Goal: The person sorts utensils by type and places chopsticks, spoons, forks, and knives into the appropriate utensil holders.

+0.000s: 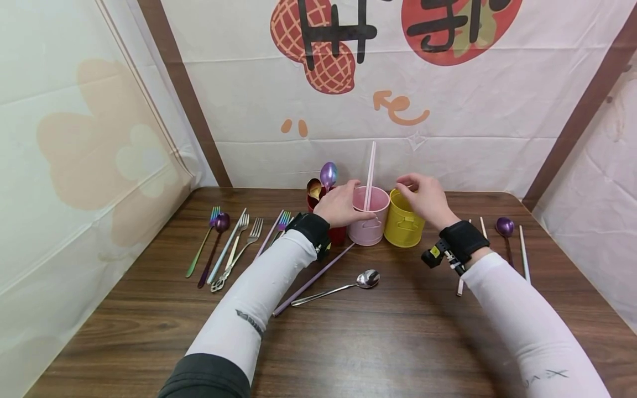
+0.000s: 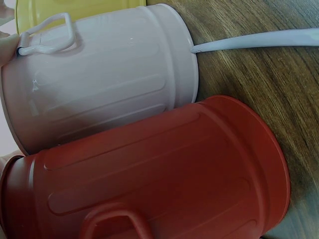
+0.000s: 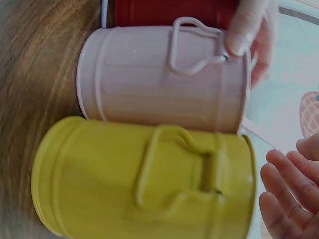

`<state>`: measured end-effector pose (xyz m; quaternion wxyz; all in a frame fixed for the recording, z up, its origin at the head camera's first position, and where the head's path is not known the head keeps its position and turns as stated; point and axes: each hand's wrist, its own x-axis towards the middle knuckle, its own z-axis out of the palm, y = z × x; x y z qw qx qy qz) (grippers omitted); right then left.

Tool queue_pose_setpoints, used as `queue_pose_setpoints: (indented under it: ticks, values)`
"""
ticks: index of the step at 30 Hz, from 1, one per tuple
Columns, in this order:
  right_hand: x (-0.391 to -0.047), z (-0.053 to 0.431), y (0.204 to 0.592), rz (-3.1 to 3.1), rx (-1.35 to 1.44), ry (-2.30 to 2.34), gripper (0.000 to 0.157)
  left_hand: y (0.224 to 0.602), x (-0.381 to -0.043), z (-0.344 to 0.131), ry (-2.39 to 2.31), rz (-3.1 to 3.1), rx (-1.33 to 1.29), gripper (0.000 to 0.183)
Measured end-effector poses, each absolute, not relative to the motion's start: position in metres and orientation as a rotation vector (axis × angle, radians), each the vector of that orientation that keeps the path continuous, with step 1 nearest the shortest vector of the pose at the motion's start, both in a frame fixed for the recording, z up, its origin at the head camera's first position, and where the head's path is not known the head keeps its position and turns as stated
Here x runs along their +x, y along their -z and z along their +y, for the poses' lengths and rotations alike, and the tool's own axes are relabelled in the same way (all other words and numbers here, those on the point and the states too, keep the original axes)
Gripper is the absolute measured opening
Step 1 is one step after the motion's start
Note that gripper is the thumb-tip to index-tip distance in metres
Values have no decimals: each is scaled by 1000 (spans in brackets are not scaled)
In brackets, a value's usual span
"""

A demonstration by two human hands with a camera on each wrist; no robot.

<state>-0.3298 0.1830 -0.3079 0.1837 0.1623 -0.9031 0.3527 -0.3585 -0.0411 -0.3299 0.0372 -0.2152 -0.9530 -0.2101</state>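
Note:
A pink bucket (image 1: pixel 365 231) stands between a red bucket (image 2: pixel 149 174) and a yellow bucket (image 1: pixel 404 229), all small with wire handles. Two pale pink chopsticks (image 1: pixel 370 177) lean upright in the pink one. My left hand (image 1: pixel 340 204) holds the pink bucket's rim, thumb at the front by the handle and fingers towards the back, covering much of the red bucket. A purple iridescent spoon (image 1: pixel 328 176) and a gold spoon (image 1: pixel 314 189) stick out of the red one. Over the yellow bucket's rim hovers my right hand (image 1: pixel 427 200), fingers loosely bent with nothing in them.
A silver spoon (image 1: pixel 367 279) and a purple chopstick (image 1: pixel 314 279) lie in front of the buckets. To the left are several forks, a dark purple spoon (image 1: pixel 222 223) and chopsticks. Another purple spoon (image 1: pixel 505 226) and chopsticks lie right. A fabric wall (image 1: pixel 473 127) rises behind.

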Motion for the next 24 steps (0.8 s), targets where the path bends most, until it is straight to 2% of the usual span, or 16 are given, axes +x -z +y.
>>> queue_pose_setpoints:
  ticks: [13, 24]
  values:
    - [-321, 216, 289, -2481, 412, -1013, 29, 332, -359, -43, 663, -2923, -659, 93]
    - [-305, 268, 301, -2485, 259, -888, 30, 330, -357, -42, 650, -2921, -667, 93]
